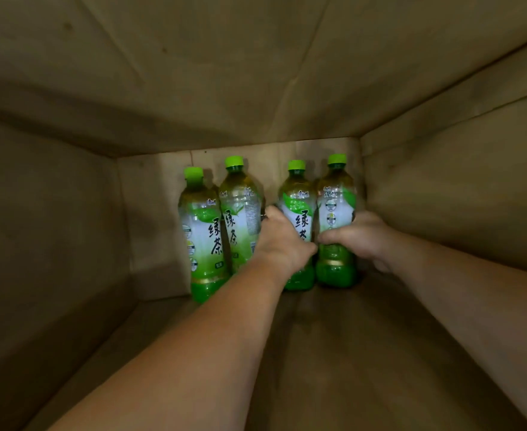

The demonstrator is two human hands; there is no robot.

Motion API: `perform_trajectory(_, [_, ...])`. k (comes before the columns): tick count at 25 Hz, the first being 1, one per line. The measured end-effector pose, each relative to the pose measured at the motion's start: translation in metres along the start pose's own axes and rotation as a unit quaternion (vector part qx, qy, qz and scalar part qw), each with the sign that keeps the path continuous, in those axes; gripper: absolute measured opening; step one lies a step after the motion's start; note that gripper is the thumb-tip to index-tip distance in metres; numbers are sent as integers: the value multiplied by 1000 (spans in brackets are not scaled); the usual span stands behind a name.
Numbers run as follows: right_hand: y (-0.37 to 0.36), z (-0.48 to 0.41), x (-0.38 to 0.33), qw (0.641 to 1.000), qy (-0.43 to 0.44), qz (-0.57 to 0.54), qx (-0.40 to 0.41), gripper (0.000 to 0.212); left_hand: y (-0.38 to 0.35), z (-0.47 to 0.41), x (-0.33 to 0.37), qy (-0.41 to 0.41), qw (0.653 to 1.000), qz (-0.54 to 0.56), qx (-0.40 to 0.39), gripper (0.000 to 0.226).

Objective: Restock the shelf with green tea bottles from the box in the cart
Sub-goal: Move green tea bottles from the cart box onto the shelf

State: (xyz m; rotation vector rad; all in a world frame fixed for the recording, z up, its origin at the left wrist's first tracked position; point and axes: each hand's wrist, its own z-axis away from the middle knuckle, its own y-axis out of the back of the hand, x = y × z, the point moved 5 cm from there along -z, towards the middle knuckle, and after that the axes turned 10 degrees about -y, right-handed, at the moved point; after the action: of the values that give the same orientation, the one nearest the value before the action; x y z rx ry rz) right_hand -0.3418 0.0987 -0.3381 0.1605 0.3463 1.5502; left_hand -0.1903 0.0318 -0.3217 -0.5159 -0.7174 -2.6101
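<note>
I look deep into a brown cardboard box (69, 231). Several green tea bottles with green caps stand against its far end wall. My left hand (282, 241) grips the third bottle from the left (298, 197) around its label. My right hand (361, 236) grips the rightmost bottle (336, 197), thumb across its front. The two left bottles (200, 225) (240, 213) stand untouched, leaning against each other. Both forearms reach in from the bottom of the view.
The box walls close in on the left, right and top. The box floor (333, 353) between me and the bottles is bare cardboard. Nothing outside the box is visible.
</note>
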Motion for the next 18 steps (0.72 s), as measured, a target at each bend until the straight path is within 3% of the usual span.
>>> perform_trajectory(4, [12,4,2,1000,2,-6,6,30,-5,-7,2,36,995,93,-20,90])
perform_trajectory(9, [20,15,9,999,1,-44,16,39,2,-2,4,3,980,194,-54,66])
perform_trajectory(15, [28,27,5,996,23,-82,-22,43,9,15,8,-30,971,213,-107,30])
perform_trajectory(18, [33,38,1,997,18,-69,-34,42,16,25,8,-41,973,214,-81,31])
